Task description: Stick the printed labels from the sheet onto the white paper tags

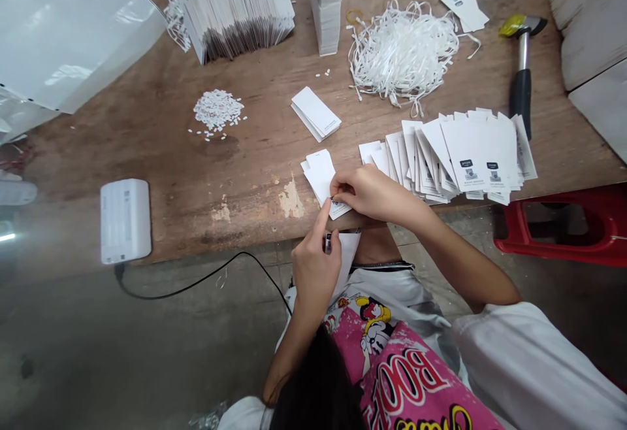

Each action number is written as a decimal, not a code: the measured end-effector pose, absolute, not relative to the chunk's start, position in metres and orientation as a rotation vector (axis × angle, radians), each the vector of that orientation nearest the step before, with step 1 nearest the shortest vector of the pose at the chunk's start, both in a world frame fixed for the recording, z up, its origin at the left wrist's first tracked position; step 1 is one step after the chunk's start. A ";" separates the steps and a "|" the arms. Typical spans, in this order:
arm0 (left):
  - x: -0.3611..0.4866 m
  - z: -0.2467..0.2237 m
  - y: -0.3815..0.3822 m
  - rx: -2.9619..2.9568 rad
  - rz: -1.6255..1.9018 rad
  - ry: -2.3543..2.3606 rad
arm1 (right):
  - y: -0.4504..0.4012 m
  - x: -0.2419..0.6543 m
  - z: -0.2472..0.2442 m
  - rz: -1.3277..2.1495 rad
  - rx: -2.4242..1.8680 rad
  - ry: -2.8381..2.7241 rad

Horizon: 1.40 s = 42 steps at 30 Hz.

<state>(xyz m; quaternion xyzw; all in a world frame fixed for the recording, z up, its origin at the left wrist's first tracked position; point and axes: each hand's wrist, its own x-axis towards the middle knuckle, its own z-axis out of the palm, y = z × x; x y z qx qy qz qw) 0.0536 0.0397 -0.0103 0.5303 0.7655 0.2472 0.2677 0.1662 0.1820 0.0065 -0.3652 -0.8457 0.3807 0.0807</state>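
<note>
My left hand (pixel 317 266) is at the table's front edge with its index finger stretched towards my right fingertips. Its thumb and curled fingers hold a white paper tag (pixel 348 248) with a dark print, partly hidden by the hand. My right hand (pixel 369 189) is pinched over the lower end of a small stack of white tags (pixel 319 172). Whatever lies between its fingertips is too small to make out. Right of it, a long overlapping row of printed white tags (pixel 455 152) lies along the edge.
A few tags (pixel 316 113) lie beyond my hands. Farther back are a pile of small white pieces (pixel 218 111), a tangle of white strings (pixel 404 54), a row of strung tags (pixel 240 12) and a tall card stack (pixel 326 8). A hammer (pixel 522 77), corded white box (pixel 126 221) and red stool (pixel 568 227) flank the workspace.
</note>
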 end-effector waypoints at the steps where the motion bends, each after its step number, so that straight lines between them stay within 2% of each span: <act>1: 0.054 -0.010 0.039 1.452 0.652 2.061 | 0.182 0.166 0.007 1.133 -1.099 -2.537; 6: 0.056 -0.007 0.039 1.533 0.549 2.072 | 0.177 0.162 0.009 0.992 -1.154 -2.600; 12: 0.055 -0.008 0.040 1.532 0.568 2.088 | 0.158 0.168 0.002 0.534 -1.184 -2.489; 18: 0.053 -0.018 0.036 1.466 0.738 2.062 | 0.133 0.184 -0.015 0.342 -0.809 -2.666; 25: 0.044 -0.016 0.025 1.130 0.981 2.033 | 0.128 0.194 -0.019 0.210 -0.686 -2.613; 33: 0.041 -0.009 0.025 0.892 1.094 1.881 | 0.125 0.216 0.004 0.122 -0.767 -2.012; 38: 0.036 -0.008 0.018 0.749 1.149 1.664 | 0.135 0.278 0.025 -0.485 -0.944 -1.586; 42: 0.035 -0.007 0.016 0.570 1.161 1.494 | 0.136 0.317 0.028 -0.302 -1.359 -2.021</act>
